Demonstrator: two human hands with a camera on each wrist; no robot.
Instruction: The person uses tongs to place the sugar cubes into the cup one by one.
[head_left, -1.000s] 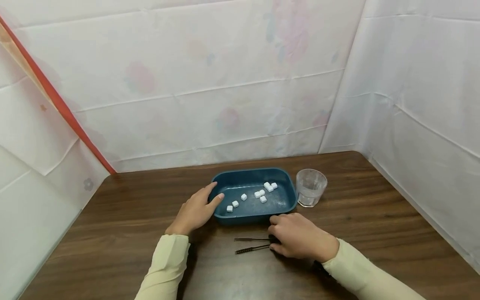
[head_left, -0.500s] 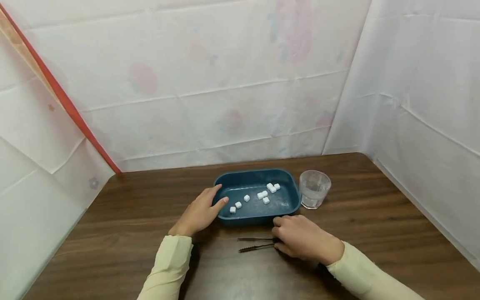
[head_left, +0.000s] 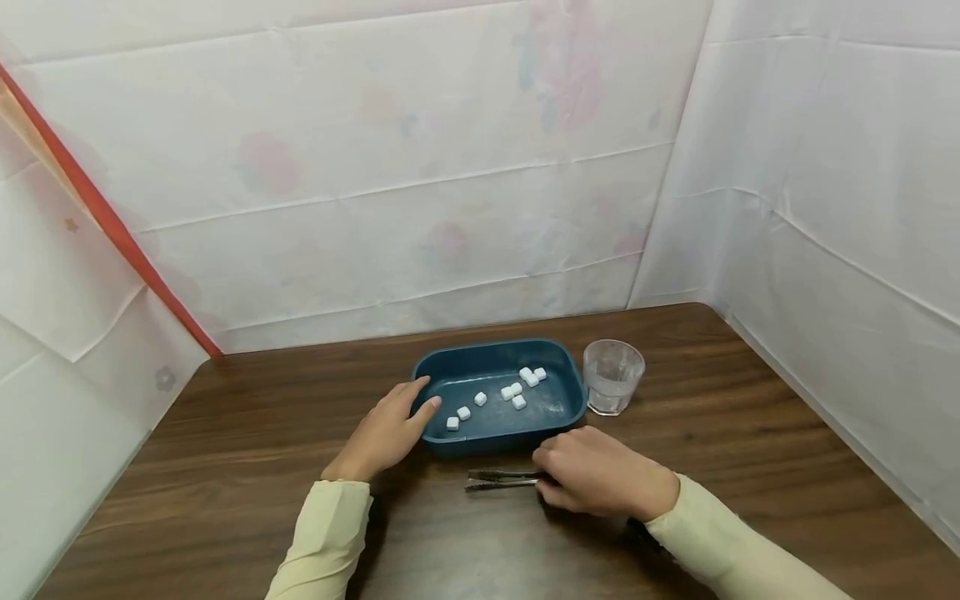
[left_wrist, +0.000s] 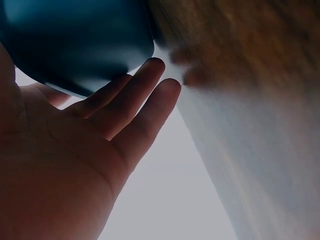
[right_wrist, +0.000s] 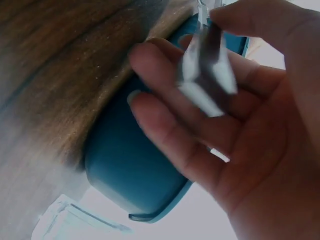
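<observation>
While the tongs (head_left: pixel 483 475) were pinched by the right hand (head_left: pixel 606 472) at the frame's lower centre, a light, even squeeze was judged best, with the blue tray (head_left: pixel 487 446) just above to be steadied by the left hand (head_left: pixel 381 435), its fingers spread at the tray's left end.

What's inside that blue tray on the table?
The blue tray holds nine small white cubes, spread over its floor. The left hand covers a bit of the left end, and the inner face of the near wall can't be seen.
</observation>
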